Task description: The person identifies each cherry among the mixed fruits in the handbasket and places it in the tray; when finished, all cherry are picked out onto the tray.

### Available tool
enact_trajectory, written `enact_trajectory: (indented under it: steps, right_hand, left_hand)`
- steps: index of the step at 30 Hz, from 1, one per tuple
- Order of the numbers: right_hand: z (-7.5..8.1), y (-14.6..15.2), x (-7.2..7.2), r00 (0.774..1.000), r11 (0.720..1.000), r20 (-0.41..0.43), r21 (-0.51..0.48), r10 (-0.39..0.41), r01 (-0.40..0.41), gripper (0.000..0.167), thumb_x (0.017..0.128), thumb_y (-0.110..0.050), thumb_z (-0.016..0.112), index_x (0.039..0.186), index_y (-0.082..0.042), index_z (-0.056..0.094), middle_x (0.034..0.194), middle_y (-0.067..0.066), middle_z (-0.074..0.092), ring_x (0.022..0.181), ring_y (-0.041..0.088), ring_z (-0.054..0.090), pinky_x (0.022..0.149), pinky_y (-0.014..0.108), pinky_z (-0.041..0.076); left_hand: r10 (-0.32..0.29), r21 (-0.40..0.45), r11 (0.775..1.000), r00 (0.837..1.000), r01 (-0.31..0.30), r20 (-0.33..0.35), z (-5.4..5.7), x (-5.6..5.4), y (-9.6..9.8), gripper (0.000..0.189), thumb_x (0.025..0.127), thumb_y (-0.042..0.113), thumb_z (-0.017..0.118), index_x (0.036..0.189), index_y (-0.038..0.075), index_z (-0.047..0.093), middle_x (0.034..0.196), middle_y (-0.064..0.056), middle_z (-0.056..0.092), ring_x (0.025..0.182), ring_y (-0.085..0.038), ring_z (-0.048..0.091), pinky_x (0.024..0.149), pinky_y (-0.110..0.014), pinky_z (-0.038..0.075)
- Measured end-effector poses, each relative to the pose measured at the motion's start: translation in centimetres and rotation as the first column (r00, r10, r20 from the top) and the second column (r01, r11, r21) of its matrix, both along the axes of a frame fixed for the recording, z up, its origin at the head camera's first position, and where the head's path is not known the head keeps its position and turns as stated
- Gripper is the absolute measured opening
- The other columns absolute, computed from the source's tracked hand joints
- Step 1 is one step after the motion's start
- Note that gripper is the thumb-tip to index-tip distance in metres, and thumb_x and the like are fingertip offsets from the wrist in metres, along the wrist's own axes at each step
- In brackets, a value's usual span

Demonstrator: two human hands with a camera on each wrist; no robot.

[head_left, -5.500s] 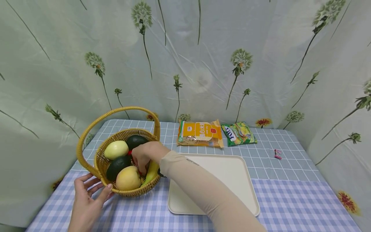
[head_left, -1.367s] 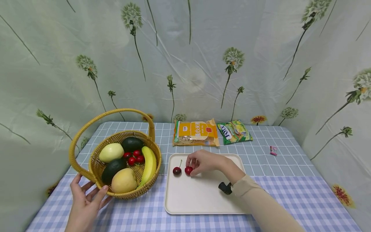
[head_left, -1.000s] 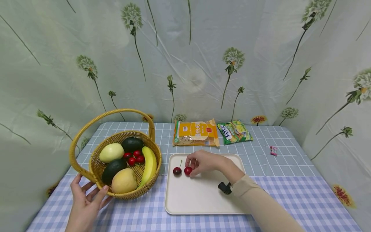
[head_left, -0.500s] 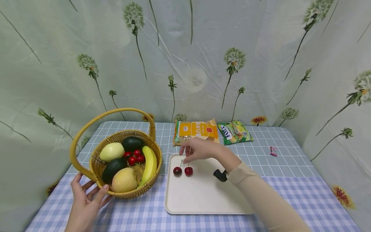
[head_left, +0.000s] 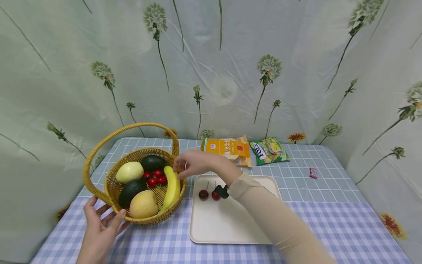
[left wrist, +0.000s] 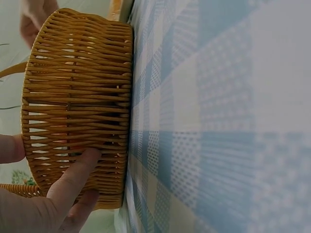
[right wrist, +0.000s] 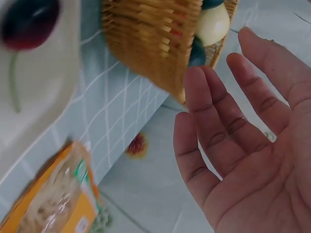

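My left hand [head_left: 100, 229] rests against the near left side of the wicker basket [head_left: 155, 221]. In the left wrist view its straight fingers touch the woven wall, with the thumb at the rim. Over the basket's right rim, close to the banana [head_left: 172, 189], hovers my right hand [head_left: 196, 164]. The right wrist view shows its fingers spread with nothing in them. Beside the banana lie several small red fruits [head_left: 158, 173], with dark green avocados [head_left: 132, 193], a pale green oval fruit [head_left: 130, 172] and a yellow apple-like fruit [head_left: 144, 204]. Two cherries [head_left: 203, 194] sit on the cream tray [head_left: 227, 227].
Behind the tray lie an orange snack package [head_left: 227, 146] and a green FOX'S candy bag [head_left: 269, 151]. A small pink wrapped candy [head_left: 313, 173] is farther right. The basket's tall handle [head_left: 132, 126] arches over the fruit. A floral curtain [head_left: 224, 73] hangs behind the table.
My right hand was down in the basket, then pinched the right cherry on the tray. It has let go, lifted and swung left to the basket. The left hand has stayed at the basket.
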State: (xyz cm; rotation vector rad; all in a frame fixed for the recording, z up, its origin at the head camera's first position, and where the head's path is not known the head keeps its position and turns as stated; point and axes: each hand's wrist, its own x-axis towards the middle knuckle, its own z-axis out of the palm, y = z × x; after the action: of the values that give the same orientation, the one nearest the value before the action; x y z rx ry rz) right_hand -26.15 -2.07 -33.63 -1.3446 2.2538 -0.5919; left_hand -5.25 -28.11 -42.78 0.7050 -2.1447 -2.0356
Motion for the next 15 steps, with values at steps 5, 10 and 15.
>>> enact_trajectory:
  steps: [5, 10, 15]
  right_hand:
    - [0.1, -2.7, 0.0, 0.999, 0.999, -0.021, 0.023, 0.035, -0.035, 0.026, 0.104, -0.026, 0.075, 0.124, -0.010, 0.074, 0.108, -0.001, 0.074, 0.100, 0.010, 0.066, 0.086, 0.020, 0.055]
    - [-0.1, -5.2, 0.0, 0.999, 0.997, -0.029, 0.062, 0.044, -0.042, 0.028, 0.103, -0.028, 0.076, 0.127, -0.011, 0.075, 0.118, -0.001, 0.075, 0.108, 0.009, 0.066, 0.088, 0.018, 0.055]
    - [-0.4, -7.2, -0.2, 0.999, 0.995, -0.001, 0.091, 0.037, -0.037, 0.031, 0.104, -0.028, 0.075, 0.130, -0.011, 0.074, 0.127, 0.002, 0.075, 0.118, 0.012, 0.066, 0.095, 0.018, 0.054]
  left_hand:
    - [-0.003, -0.001, 1.000, 1.000, 0.003, 0.005, 0.1, 0.0, 0.1, 0.098, 0.111, 0.002, 0.053, 0.163, 0.032, -0.024, 0.176, -0.027, -0.006, 0.156, -0.050, 0.023, 0.077, -0.024, 0.066]
    - [0.001, 0.006, 1.000, 1.000, -0.001, 0.005, 0.1, 0.1, 0.1, 0.097, 0.111, 0.004, 0.055, 0.163, 0.033, -0.022, 0.176, -0.026, -0.004, 0.156, -0.047, 0.024, 0.079, -0.023, 0.064]
    - [0.000, 0.009, 1.000, 1.000, 0.000, 0.002, 0.1, 0.1, 0.1, 0.097, 0.111, 0.004, 0.055, 0.163, 0.033, -0.022, 0.175, -0.026, -0.003, 0.156, -0.048, 0.024, 0.079, -0.023, 0.064]
